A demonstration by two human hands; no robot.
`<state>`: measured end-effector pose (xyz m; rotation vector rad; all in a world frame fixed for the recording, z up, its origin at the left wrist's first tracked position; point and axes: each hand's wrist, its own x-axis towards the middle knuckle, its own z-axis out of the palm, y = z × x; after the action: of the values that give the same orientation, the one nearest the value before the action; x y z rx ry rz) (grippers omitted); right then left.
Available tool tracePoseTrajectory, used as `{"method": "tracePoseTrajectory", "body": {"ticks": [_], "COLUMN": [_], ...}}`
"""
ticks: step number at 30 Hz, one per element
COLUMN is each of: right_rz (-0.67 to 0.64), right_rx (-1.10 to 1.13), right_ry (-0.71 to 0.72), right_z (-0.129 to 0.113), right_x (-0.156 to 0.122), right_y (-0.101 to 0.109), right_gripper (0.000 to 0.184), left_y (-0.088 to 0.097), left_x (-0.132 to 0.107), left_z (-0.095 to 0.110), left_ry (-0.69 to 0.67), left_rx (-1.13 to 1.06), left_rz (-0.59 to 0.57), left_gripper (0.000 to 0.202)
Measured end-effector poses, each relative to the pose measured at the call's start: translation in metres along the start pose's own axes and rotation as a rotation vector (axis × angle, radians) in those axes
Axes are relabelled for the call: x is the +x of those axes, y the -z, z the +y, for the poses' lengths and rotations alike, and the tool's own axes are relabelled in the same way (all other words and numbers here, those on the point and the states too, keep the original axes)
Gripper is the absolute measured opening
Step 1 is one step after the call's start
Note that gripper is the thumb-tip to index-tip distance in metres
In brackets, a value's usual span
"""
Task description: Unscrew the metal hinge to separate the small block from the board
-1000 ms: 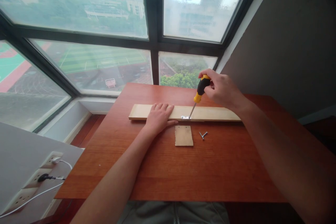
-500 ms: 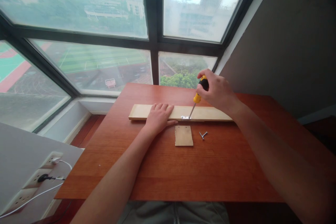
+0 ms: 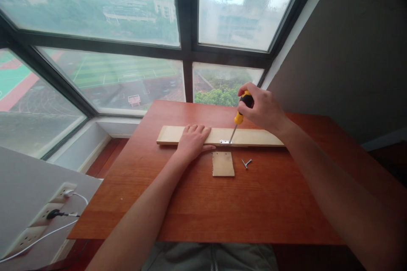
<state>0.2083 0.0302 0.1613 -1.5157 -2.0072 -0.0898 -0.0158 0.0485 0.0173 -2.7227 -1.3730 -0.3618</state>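
Observation:
A long pale wooden board (image 3: 168,134) lies across the table. My left hand (image 3: 193,140) rests flat on it, fingers stretched out, thumb along the near edge. My right hand (image 3: 263,105) is closed round the handle of a yellow and black screwdriver (image 3: 239,117). The tool leans a little, its tip down at the right end of a small metal bracket (image 3: 225,142) on the board's near edge. Whether a screw sits under the tip is too small to tell. Nearer to me lie a small square wooden piece (image 3: 223,164) with two holes and a few loose screws (image 3: 246,164).
The reddish-brown wooden table (image 3: 197,211) reaches to the window frame (image 3: 187,76) at the back. On the left, a low wall carries sockets (image 3: 47,214) with plugs and white cables. A grey slanting wall (image 3: 343,59) rises on the right.
The fingers of my right hand have shifted very slightly on the screwdriver handle. My left hand, the board and the loose pieces keep their places.

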Motion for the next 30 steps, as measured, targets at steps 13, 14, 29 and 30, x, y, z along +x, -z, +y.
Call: {"method": "tracePoseTrajectory", "body": {"ticks": [13,14,29,30], "right_rz": [0.049,0.030,-0.121,-0.126], "right_rx": [-0.055,-0.028,-0.026,-0.023], "right_ry": [-0.051,-0.042,0.032,0.036], "right_z": [0.000,0.001,-0.005,-0.005], "right_x": [0.001,0.002,0.004,0.003], "right_y": [-0.009,-0.009,0.015,0.016], "right_gripper": [0.015,0.017,0.030,0.031], "left_y": [-0.001,-0.001,-0.002,-0.002], "left_x": [0.001,0.001,0.000,0.000], "left_z": [-0.001,-0.001,-0.002,-0.002], "left_ry": [0.001,0.000,-0.003,-0.002], "left_rx": [-0.003,-0.002,-0.003,-0.003], "left_rz": [-0.002,-0.003,0.002,0.004], "left_gripper": [0.068,0.068,0.069,0.069]}}
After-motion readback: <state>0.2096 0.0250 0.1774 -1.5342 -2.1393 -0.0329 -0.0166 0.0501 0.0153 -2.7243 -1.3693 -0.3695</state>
